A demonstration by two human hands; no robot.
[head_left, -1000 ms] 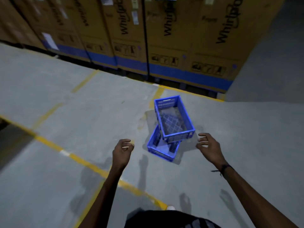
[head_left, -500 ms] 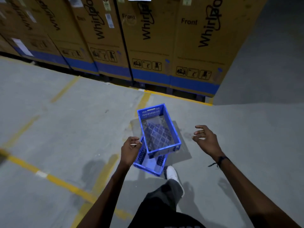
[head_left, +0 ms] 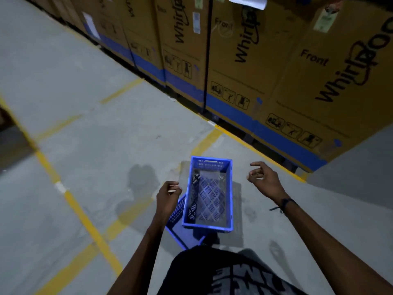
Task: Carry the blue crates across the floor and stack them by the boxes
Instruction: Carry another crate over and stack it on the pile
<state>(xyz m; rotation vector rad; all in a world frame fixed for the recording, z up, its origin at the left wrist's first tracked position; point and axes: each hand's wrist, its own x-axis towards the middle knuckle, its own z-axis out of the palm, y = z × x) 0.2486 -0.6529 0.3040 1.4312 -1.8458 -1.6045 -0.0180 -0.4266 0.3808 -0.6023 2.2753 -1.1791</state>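
Two blue slatted plastic crates [head_left: 209,194] sit stacked askew on the grey concrete floor [head_left: 85,145], near the row of tall brown cardboard boxes [head_left: 276,60]. Your left hand [head_left: 168,196] hovers just beside the top crate's left rim, fingers loosely curled, holding nothing. Your right hand [head_left: 264,179] hangs apart on the right, fingers relaxed, empty.
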